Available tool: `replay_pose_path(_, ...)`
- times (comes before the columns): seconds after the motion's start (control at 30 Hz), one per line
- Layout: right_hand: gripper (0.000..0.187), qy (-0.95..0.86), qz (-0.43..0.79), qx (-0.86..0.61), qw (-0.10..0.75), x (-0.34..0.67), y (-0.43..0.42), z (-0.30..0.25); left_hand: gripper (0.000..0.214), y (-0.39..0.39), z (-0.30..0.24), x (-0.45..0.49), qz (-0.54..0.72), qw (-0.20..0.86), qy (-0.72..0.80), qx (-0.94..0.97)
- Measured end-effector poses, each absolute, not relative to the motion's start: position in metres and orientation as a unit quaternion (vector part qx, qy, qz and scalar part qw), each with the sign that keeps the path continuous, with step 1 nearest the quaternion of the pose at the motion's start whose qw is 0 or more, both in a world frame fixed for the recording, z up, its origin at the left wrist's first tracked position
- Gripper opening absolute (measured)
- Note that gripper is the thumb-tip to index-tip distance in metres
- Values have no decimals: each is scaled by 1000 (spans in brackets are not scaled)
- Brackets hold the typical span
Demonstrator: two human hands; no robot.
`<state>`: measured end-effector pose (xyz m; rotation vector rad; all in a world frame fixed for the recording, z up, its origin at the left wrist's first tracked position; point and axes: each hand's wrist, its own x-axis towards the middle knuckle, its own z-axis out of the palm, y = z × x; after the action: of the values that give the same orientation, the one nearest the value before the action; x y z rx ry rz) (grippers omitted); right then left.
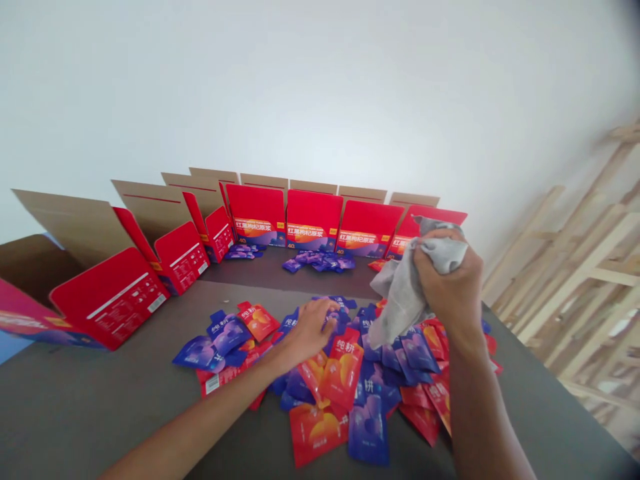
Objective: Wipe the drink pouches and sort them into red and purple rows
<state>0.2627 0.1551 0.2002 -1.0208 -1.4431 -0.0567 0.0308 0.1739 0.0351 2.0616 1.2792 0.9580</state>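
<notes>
Apparently, the step in hand is cloth work over the pile (345,367). The right hand (453,273) is closed in a fist round the cloth (400,293), raised above the right part of the pile. The left hand (310,327) lies on the pile's far side, fingers loosely bent and a little spread; whether they press on any one pouch I cannot tell. The next move, as I judge it, calls for a steady left hand and a firm fist, with the loose end of the cloth kept from dragging pouches off the pile.

The cloth is light grey, soft-looking and crumpled, with darker smudges. A corner sticks out above the fist; the long end hangs down over the pile, though contact is unclear. The pile itself is of glossy red and blue pouches (369,430), overlapping at all angles. Beyond the pile lies a small blue heap (320,261), before open boxes (314,220); more stand left of the pile.
</notes>
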Motion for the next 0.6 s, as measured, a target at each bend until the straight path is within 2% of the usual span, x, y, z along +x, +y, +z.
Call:
replay_pose_path(0.07, 7, -629, -29, -453, 632, 264, 156, 200, 23, 207, 36, 12, 315, 224, 512, 767)
replay_pose_path(0.23, 6, -628, -13, -456, 630, 263, 157, 199, 44, 296, 35, -22, 227, 112, 633, 731)
replay_pose_path(0.33, 5, -631, -7, -456, 627, 263, 157, 198, 47, 331, 34, -33, 182, 73, 670, 715)
replay_pose_path(0.6, 7, -628, 1, -462, 626, 268, 155, 199, 45, 342, 37, -33, 105, 31, 722, 683)
